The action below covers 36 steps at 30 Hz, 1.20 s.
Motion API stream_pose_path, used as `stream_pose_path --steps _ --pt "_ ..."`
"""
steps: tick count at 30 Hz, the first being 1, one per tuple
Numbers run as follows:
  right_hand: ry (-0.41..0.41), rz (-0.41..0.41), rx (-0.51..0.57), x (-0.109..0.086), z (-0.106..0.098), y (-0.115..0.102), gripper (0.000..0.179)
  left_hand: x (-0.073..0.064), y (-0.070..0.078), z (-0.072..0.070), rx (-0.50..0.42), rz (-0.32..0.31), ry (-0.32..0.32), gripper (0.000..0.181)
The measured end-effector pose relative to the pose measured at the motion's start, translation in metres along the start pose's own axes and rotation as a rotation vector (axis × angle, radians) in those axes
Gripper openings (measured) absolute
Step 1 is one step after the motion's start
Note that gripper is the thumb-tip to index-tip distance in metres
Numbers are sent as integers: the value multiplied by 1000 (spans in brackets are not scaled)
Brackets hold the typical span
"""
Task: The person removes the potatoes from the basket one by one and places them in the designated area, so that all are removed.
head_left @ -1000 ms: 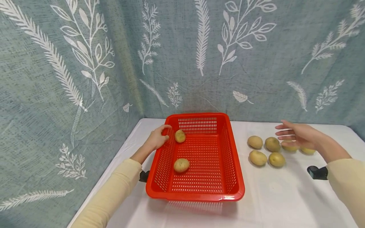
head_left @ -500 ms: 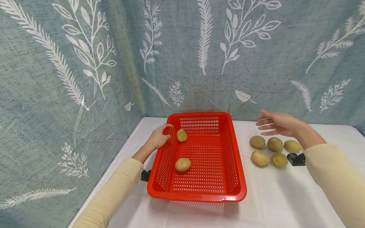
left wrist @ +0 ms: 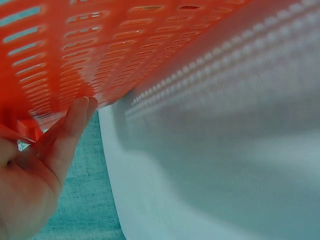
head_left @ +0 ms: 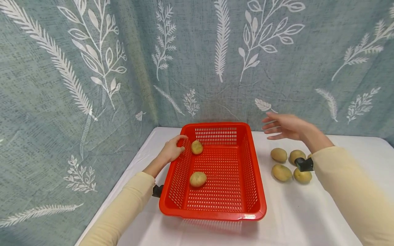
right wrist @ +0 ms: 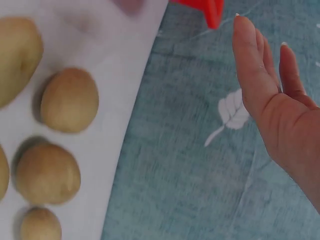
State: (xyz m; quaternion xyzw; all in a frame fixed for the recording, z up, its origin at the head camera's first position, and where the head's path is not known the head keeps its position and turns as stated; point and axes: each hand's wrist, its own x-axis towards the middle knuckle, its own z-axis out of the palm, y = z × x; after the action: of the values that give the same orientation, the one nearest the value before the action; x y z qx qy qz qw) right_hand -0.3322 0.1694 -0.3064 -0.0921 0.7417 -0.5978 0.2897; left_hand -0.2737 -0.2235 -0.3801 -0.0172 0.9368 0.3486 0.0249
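Observation:
A red plastic basket point(head_left: 212, 214) with slotted walls stands mid-table. My left hand point(head_left: 173, 149) grips its left rim near the far corner; in the left wrist view, fingers point(left wrist: 70, 127) lie against the slotted wall. Inside the basket, one potato point(head_left: 197, 147) lies near that hand and another potato point(head_left: 198, 179) sits nearer the front. Several potatoes point(head_left: 278, 155) rest on the table right of the basket, some partly hidden by my right sleeve. Above and behind them my right hand point(head_left: 286, 126) hovers with fingers extended, holding nothing.
White cloth covers the table point(head_left: 277, 212). A teal curtain point(head_left: 203, 61) with white leaf prints hangs behind it and along the left side. A black wrist camera point(head_left: 304, 164) sits under my right wrist.
My right hand has moved left and away from me, from over the potatoes to behind them, staying unloaded. The left hand keeps its hold on the basket.

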Motion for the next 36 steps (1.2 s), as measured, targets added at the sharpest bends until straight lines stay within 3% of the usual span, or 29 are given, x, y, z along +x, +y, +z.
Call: stream_pose_path --steps 14,36 --pt "-72 1 64 26 48 -17 62 0 -1 -1 6 -5 3 46" --pt "-121 51 140 66 123 -12 55 0 -3 -2 -16 3 2 46"
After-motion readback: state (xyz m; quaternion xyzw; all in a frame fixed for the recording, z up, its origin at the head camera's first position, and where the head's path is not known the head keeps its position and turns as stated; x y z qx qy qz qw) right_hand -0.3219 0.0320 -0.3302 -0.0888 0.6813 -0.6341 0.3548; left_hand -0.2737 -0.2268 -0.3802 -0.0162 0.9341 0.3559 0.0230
